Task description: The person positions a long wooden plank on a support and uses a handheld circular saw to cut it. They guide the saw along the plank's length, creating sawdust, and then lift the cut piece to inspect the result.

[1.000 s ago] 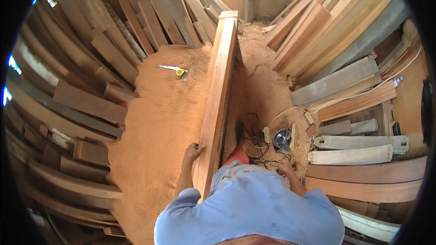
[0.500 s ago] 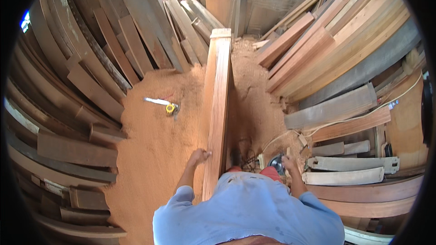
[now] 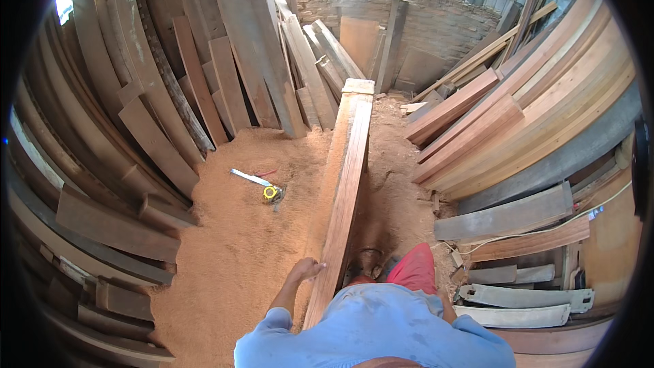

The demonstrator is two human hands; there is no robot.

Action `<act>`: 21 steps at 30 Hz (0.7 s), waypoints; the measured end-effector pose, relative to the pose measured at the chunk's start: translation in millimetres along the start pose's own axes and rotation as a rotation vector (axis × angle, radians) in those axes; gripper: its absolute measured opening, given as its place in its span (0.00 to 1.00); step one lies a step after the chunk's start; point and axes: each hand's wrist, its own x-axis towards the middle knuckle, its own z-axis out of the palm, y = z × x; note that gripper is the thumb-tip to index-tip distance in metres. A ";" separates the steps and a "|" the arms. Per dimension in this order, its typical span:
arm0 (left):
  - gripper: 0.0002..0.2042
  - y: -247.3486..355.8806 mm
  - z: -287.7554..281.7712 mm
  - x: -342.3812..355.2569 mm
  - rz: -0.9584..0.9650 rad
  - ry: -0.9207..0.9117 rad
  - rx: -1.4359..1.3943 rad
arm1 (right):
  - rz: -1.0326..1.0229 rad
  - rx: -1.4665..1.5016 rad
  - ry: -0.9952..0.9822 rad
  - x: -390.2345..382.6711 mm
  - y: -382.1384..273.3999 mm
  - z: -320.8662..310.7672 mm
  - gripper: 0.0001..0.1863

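A long reddish wooden plank (image 3: pixel 347 194) runs away from me, lying along a thicker sawdust-covered timber (image 3: pixel 334 170). At its left edge, near my body, my left hand (image 3: pixel 306 270) rests with curled fingers that seem closed on the plank's edge. My right forearm (image 3: pixel 447 307) shows beside the red shorts, but the hand at its end is hidden behind my clothing. On the sawdust left of the plank lie a yellow tape measure (image 3: pixel 271 193), a pale straight strip (image 3: pixel 250 177) and a thin red thing too small to make out.
Sawdust (image 3: pixel 245 252) covers the ground on both sides. Many boards (image 3: pixel 157 157) lean or lie along the left, and more stacked planks (image 3: pixel 504 129) fill the right. A pale cord (image 3: pixel 531 233) crosses the boards at right. A stone wall (image 3: pixel 436 34) closes the back.
The view has shifted, so the scene sits lower and further right. My right hand, earlier on a round dark power tool at my right, has gone out of sight with it. My left hand stays at the plank.
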 end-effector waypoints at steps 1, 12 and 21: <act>0.32 -5.8 4.5 12.2 0.029 0.051 0.031 | -0.026 -0.013 -0.001 2.7 -10.8 -6.0 0.32; 0.49 110.1 -2.3 94.5 0.057 0.631 0.076 | -0.321 1.007 -0.259 43.1 -264.1 -201.0 0.10; 0.46 259.2 -12.9 223.2 0.081 0.644 0.391 | -1.521 0.905 0.414 -83.9 -432.6 -560.7 0.15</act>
